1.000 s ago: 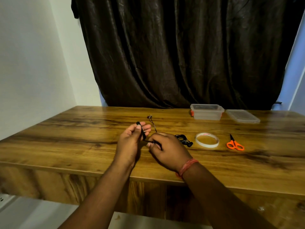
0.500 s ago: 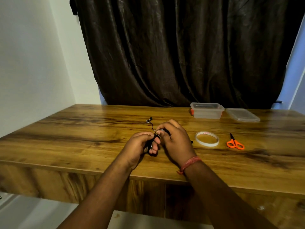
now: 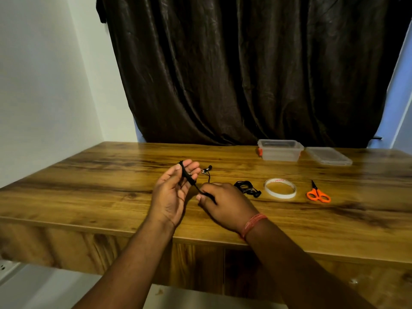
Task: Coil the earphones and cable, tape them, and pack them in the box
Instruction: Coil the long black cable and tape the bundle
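My left hand (image 3: 171, 192) is raised palm-up over the table, with loops of the black earphones (image 3: 186, 175) wound around its fingers and the thumb holding them there. A taut strand runs down to my right hand (image 3: 225, 205), which pinches it between thumb and fingers. One earbud (image 3: 208, 168) lies just beyond my left fingertips. A second black cable (image 3: 245, 187) lies bundled on the table right of my right hand. The tape roll (image 3: 280, 188) lies flat further right. The clear open box (image 3: 280, 152) stands at the back.
Orange-handled scissors (image 3: 317, 194) lie right of the tape. The box's clear lid (image 3: 328, 155) rests beside the box at the back right. A dark curtain hangs behind the wooden table (image 3: 100, 186), and a white wall borders its left side.
My hands, pressed together half a second ago, have parted. The left hand opened upward showing the wound loops; the right drew the strand down and to the right, uncovering the bundled cable.
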The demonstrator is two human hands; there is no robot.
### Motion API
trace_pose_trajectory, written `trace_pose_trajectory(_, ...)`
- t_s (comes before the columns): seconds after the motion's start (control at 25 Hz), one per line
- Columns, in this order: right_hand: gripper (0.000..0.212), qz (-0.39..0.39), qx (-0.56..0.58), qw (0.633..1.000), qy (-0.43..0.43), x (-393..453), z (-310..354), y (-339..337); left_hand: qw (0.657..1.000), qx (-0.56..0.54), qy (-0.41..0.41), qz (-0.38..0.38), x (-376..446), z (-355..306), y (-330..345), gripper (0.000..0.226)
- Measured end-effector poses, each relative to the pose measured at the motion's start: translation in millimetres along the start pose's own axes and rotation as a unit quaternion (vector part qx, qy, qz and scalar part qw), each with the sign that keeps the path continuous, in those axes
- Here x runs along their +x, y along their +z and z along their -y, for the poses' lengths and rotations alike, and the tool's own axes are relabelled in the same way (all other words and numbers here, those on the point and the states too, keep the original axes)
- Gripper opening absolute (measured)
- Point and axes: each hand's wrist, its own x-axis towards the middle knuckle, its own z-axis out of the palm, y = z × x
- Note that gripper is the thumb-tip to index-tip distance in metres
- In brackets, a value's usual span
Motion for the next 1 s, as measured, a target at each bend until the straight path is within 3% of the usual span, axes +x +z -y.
trace_pose_trajectory(0.2, 0.008, -0.101, 0.08, 0.992, 0.012, -3, -1, -5, 0.987, 0.145, -0.019, -0.062, 9, 18, -2, 0.023)
trace_pose_trajectory(0.4, 0.007, -0.191, 0.117, 0.973, 0.05, 2, -11, -7, 0.961, 0.239, -0.105, 0.092, -1, 24, 9, 0.028)
trace_pose_trajectory(0.56, 0.009, -0.212, 0.148, 0.962, 0.091, 4, -15, -7, 0.961, 0.212, -0.127, 0.127, -7, 11, 10, 0.032)
trace_pose_trajectory(0.72, 0.015, -0.173, 0.144, 0.969, 0.101, 7, -21, -2, 0.971, 0.141, -0.126, 0.148, -12, 4, 9, 0.025)
trace_pose_trajectory(1.0, 0.017, -0.021, 0.071, 0.994, 0.079, 5, -16, 8, 0.995, -0.028, -0.059, 0.069, -7, -1, 4, 0.026)
